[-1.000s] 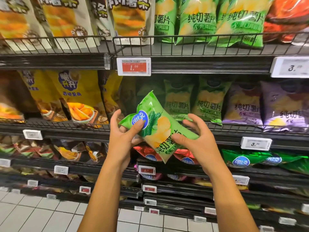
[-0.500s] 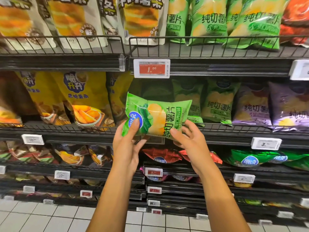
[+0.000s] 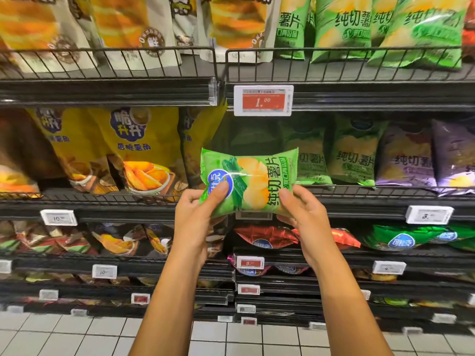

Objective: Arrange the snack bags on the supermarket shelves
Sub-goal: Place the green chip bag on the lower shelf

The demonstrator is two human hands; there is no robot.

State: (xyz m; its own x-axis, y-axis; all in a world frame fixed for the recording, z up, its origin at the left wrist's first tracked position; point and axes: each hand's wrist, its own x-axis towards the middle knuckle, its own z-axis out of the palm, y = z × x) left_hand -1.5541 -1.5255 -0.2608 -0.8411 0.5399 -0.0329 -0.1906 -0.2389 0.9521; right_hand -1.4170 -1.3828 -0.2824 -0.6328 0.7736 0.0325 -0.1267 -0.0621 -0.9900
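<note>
1. Turning level now, the green chip bag point(image 3: 248, 182) lies on its side with its printed face toward the camera; a second ago it hung tilted, lower and further out from the shelves, so it has been squared up and lifted.
2. It sits just below the red 1.00 price tag point(image 3: 262, 100), in front of the dim gap on the shelf under that tag.
3. The left hand point(image 3: 196, 219) pinches the bag's lower left corner, thumb pressed on the blue round logo, fingers curled behind.
4. The right hand point(image 3: 303, 214) grips the lower right edge, thumb on the front, fingers wrapped underneath.
5. Right of the gap, below the tag, matching green chip bags point(image 3: 353, 152) stand upright, with purple chip bags point(image 3: 408, 160) beyond them.
6. Left of the gap stand yellow potato wedge bags point(image 3: 138, 150).
7. My reading: the bag is lined up for that gap beside its own kind, though it probably needs standing upright to match.
</note>
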